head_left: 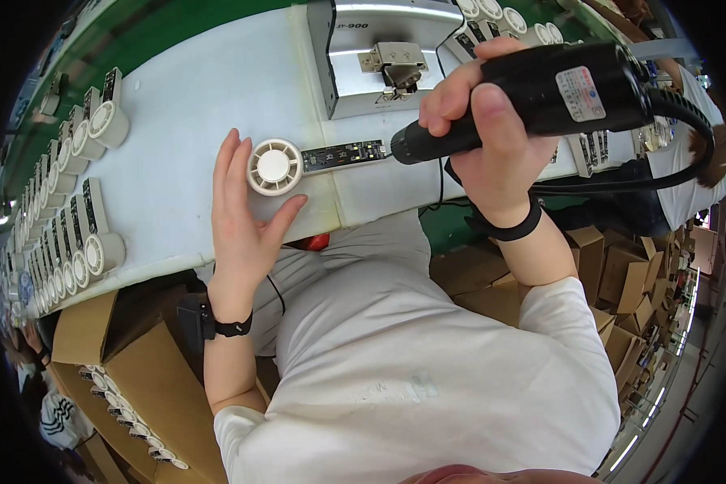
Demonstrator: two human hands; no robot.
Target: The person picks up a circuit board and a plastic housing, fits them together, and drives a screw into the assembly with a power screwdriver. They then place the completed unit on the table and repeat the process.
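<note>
A small white handheld fan [274, 165] lies on the white work surface, its round grille facing up. Its opened handle points right and bares a dark circuit board [344, 156]. My left hand [246, 218] curves around the fan's round head, with long fingers along its left side and the thumb at its lower right. In my right hand [492, 129] is a black corded electric screwdriver [540, 90], held nearly level. Its tip meets or nearly meets the right end of the board; exact contact is too small to tell.
A silver metal box [387, 64] with a metal fitting stands beyond the fan. Rows of similar fans [77, 145] line the left side, and more sit at the far right. The screwdriver's thick cable [706, 149] loops right. An open cardboard box [129, 363] stands below the table's left edge.
</note>
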